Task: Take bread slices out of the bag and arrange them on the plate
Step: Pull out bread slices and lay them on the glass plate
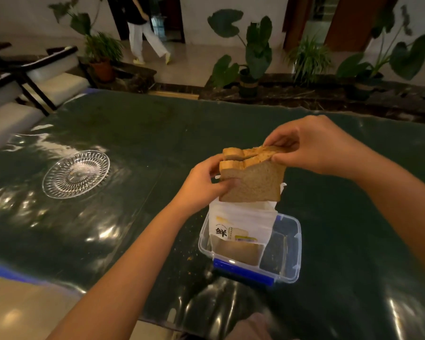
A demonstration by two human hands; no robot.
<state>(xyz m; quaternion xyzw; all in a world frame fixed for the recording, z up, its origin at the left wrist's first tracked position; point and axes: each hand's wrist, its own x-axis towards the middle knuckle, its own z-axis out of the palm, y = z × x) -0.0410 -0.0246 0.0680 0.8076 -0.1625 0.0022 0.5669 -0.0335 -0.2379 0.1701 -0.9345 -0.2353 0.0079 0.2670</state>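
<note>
Both my hands, left hand (206,182) and right hand (312,146), pinch the bread slices (252,175) above the bag (241,222), plate (76,174) well left on worktop (138,133); soft, crumbly, hold by crust edges.

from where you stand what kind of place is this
Probably a lobby or lounge, not a home kitchen: large potted leafy plants line a dark stone ledge, white cushioned dark-framed chairs stand at left, and a polished pale floor leads to doorways behind the dark green table.
</note>
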